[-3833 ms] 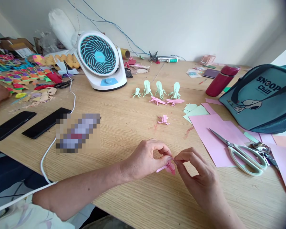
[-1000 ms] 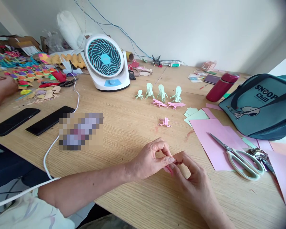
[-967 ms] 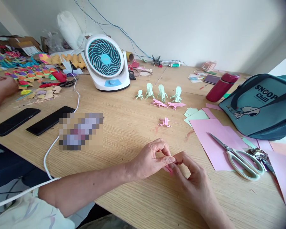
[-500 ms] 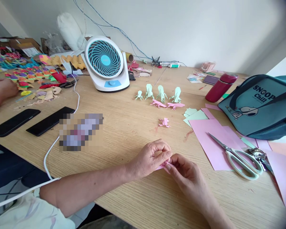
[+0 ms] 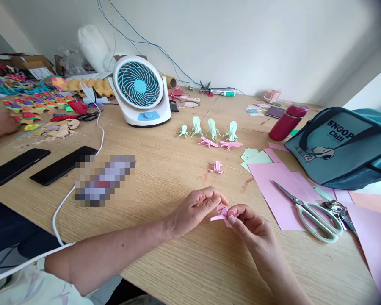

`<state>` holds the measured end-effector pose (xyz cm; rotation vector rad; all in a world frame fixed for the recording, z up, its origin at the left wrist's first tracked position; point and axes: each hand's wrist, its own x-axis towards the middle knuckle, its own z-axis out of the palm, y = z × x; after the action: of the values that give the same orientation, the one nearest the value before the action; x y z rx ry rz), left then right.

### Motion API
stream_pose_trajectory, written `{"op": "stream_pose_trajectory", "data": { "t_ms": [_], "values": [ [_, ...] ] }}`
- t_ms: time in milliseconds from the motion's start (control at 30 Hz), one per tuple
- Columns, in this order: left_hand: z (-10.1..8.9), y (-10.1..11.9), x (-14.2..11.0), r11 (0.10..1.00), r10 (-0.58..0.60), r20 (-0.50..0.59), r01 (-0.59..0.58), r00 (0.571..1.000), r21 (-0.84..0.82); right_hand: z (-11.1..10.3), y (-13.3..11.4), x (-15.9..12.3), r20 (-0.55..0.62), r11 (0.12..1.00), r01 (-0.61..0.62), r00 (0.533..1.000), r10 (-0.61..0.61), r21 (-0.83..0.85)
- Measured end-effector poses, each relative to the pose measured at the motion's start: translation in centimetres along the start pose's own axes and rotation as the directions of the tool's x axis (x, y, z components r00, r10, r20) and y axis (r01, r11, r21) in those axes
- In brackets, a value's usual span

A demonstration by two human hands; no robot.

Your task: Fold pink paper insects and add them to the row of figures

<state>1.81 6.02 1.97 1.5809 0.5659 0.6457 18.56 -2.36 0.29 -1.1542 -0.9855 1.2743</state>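
Note:
A small folded pink origami figure (image 5: 224,213) with narrow pointed limbs is pinched between the thumb and fingers of my right hand (image 5: 254,231). My left hand (image 5: 198,209) is right beside it, its thumb and fingers stretched toward the figure's upper edge with a gap between them. Whether a left fingertip touches the paper I cannot tell. Farther up the table lies another pink origami figure (image 5: 216,167) with spread legs. Behind it are two long pink origami insects (image 5: 231,145) and a row of several pale green origami figures (image 5: 212,129).
Right of my hands are white-handled scissors (image 5: 319,218) on pink paper sheets (image 5: 269,186), green paper pieces (image 5: 257,160), a red bottle (image 5: 287,123) and a teal bag (image 5: 343,148). A fan (image 5: 139,84), black phones (image 5: 63,165) and a white cable (image 5: 59,212) are leftward. Another person's hand (image 5: 1,127) is far left.
My left thumb and fingers have loosened from the pink figure and drawn slightly apart from it. More of the figure shows in my right hand. The camera view has shifted slightly.

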Motion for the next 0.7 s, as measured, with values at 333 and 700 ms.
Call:
{"op": "stream_pose_trajectory", "data": {
  "t_ms": [333, 700],
  "values": [
    [-0.1, -0.1, 0.1, 0.934, 0.271, 0.017, -0.268, 0.962, 0.235, -1.0, 0.7, -0.3, -0.117, 0.967, 0.212, 0.966, -0.229, -0.140],
    [0.7, -0.3, 0.1, 0.982, 0.081, -0.102, -0.062, 0.991, 0.177, -0.3, 0.3, 0.0, -0.106, 0.998, 0.063, 0.992, -0.064, -0.013]
  ]
}}
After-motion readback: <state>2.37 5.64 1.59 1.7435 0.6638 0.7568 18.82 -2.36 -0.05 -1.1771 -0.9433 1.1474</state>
